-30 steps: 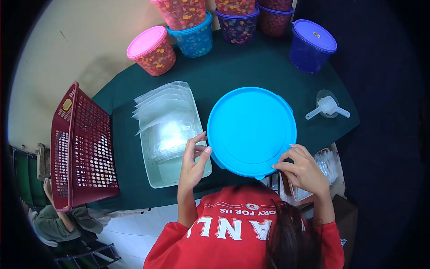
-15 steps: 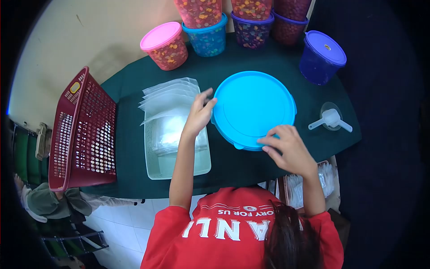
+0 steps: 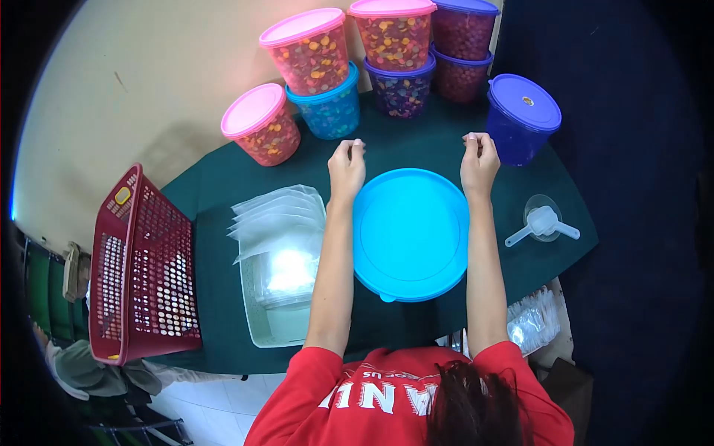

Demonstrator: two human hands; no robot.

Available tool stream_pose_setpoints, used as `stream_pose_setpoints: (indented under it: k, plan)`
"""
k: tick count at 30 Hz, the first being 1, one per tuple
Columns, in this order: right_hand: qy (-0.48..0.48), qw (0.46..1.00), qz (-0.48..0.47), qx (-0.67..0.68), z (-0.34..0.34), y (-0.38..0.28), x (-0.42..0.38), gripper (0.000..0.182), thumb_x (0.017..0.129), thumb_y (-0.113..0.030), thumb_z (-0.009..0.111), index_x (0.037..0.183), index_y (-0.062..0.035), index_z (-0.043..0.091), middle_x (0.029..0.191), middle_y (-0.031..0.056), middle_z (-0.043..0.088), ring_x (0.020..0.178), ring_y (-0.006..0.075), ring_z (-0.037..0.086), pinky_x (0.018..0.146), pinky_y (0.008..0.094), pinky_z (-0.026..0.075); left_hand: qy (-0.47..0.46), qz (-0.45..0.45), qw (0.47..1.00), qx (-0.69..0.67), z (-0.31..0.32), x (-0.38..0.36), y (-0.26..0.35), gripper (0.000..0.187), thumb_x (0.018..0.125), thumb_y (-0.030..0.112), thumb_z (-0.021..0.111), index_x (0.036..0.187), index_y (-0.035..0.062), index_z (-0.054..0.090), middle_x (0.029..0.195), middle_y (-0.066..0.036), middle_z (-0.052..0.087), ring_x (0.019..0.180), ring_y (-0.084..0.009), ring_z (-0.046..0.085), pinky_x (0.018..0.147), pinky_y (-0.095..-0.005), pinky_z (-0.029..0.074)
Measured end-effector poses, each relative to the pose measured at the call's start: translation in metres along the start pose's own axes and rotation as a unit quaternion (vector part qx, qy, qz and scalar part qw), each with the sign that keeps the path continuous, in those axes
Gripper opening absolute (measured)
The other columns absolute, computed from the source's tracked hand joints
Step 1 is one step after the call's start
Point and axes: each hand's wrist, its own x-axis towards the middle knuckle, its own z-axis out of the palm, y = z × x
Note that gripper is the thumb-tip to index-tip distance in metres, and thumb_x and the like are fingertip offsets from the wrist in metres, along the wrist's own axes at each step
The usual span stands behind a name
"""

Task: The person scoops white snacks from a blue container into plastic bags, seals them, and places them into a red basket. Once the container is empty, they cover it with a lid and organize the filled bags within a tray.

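A round tub with a bright blue lid (image 3: 410,234) stands on the dark green tablecloth, between my forearms. My left hand (image 3: 347,167) is above its upper left edge, fingers curled together, and nothing can be made out in it. On the other side, my right hand (image 3: 480,157) is raised beyond the lid's upper right edge, near a purple-lidded tub (image 3: 524,111). Its fingers are also bent together, and whether they hold anything is too small to tell. Left of the blue lid sits a pale tray (image 3: 279,327) with clear plastic bags (image 3: 286,271) in it.
Tubs of colourful pieces with pink (image 3: 309,56), blue (image 3: 327,104) and purple lids stand stacked at the back. A dark red basket (image 3: 141,275) is at the left. White scoops (image 3: 542,221) rest in a small bowl at the right. A person's clothed legs (image 3: 93,368) show lower left.
Both hands have left the blue lid's rim and moved forward past it, their fingers now curled in. The view has tilted up, so the table things appear lower.
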Motion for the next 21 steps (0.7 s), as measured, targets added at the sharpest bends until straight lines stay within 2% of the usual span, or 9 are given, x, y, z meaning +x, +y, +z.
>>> stream_pose_setpoints:
  k: [1,2,3,4,7,9,13,18,21]
  plan:
    - [-0.045,0.997,0.009,-0.054,0.0,0.007,-0.001,0.022,0.084,-0.019,0.051,0.075,-0.0002,0.057,0.077,0.0123,0.056,0.068,0.0247,0.054,0.064,0.0351,0.042,-0.006,-0.006,1.0,0.001,0.0,0.001,-0.003,0.03,0.088,0.026,0.048,0.089,-0.0018,0.059,0.082,-0.01,0.061,0.075,-0.0151,0.057,0.069,-0.0288,0.045]
    - [-0.092,0.99,0.021,-0.108,-0.001,0.014,-0.005,0.023,0.084,-0.021,0.051,0.076,-0.0003,0.058,0.078,0.0138,0.056,0.07,0.0278,0.054,0.066,0.0373,0.042,-0.096,-0.039,0.994,0.027,-0.001,0.001,-0.007,0.039,0.088,0.034,0.046,0.095,-0.0026,0.058,0.089,-0.013,0.061,0.08,-0.0184,0.057,0.073,-0.0302,0.046]
    - [-0.207,0.963,0.091,-0.145,-0.004,0.013,-0.007,0.031,0.085,-0.029,0.048,0.077,0.0,0.058,0.083,0.0172,0.057,0.077,0.0337,0.054,0.069,0.041,0.042,-0.181,-0.072,0.979,0.052,-0.003,0.0,-0.007,0.048,0.088,0.041,0.045,0.101,-0.0034,0.058,0.096,-0.016,0.061,0.086,-0.0216,0.058,0.077,-0.0315,0.046]
    - [-0.326,0.906,0.196,-0.185,-0.006,0.01,-0.006,0.046,0.083,-0.043,0.049,0.086,0.0008,0.062,0.093,0.0209,0.059,0.089,0.0341,0.056,0.077,0.0391,0.043,-0.185,-0.078,0.978,0.053,-0.002,-0.002,-0.006,0.048,0.088,0.041,0.045,0.101,-0.0034,0.058,0.096,-0.016,0.061,0.086,-0.0216,0.058,0.077,-0.0315,0.046]
    - [-0.374,0.86,0.287,-0.195,-0.001,0.008,-0.011,0.064,0.078,-0.056,0.05,0.097,0.0044,0.062,0.103,0.0254,0.057,0.099,0.0347,0.055,0.086,0.0377,0.041,-0.319,-0.131,0.926,0.152,-0.001,-0.005,-0.003,0.073,0.082,0.056,0.045,0.117,-0.0083,0.048,0.113,-0.024,0.053,0.105,-0.0316,0.052,0.091,-0.0338,0.039]
    - [-0.465,0.807,0.335,-0.147,-0.003,0.006,-0.007,0.074,0.072,-0.061,0.056,0.101,0.007,0.06,0.102,0.0267,0.058,0.099,0.0341,0.056,0.086,0.0366,0.043,-0.347,-0.132,0.917,0.142,-0.001,-0.004,-0.001,0.071,0.083,0.055,0.046,0.115,-0.0081,0.05,0.111,-0.024,0.054,0.104,-0.031,0.053,0.091,-0.0333,0.039]
    - [-0.482,0.81,0.306,-0.132,-0.003,0.001,-0.009,0.068,0.07,-0.059,0.06,0.088,0.0057,0.065,0.09,0.0243,0.062,0.086,0.0303,0.061,0.075,0.0342,0.048,-0.374,-0.114,0.911,0.131,0.001,0.0,-0.004,0.065,0.083,0.052,0.048,0.109,-0.0074,0.055,0.105,-0.023,0.057,0.1,-0.029,0.055,0.088,-0.0322,0.042]
    - [-0.485,0.814,0.287,-0.143,-0.002,0.007,-0.007,0.07,0.07,-0.06,0.06,0.09,0.0071,0.064,0.09,0.0245,0.062,0.086,0.0301,0.061,0.074,0.0346,0.048,-0.35,-0.107,0.922,0.128,0.002,-0.003,-0.003,0.062,0.081,0.051,0.052,0.104,-0.0068,0.058,0.095,-0.02,0.062,0.089,-0.0268,0.059,0.079,-0.0308,0.046]
    - [-0.479,0.818,0.279,-0.153,-0.001,0.004,-0.008,0.073,0.07,-0.061,0.059,0.092,0.0081,0.063,0.091,0.0252,0.061,0.087,0.0303,0.061,0.075,0.0356,0.047,-0.259,-0.053,0.938,0.223,-0.003,-0.012,0.019,0.057,0.077,0.05,0.057,0.088,-0.0058,0.062,0.083,-0.018,0.063,0.077,-0.0251,0.061,0.071,-0.031,0.047]
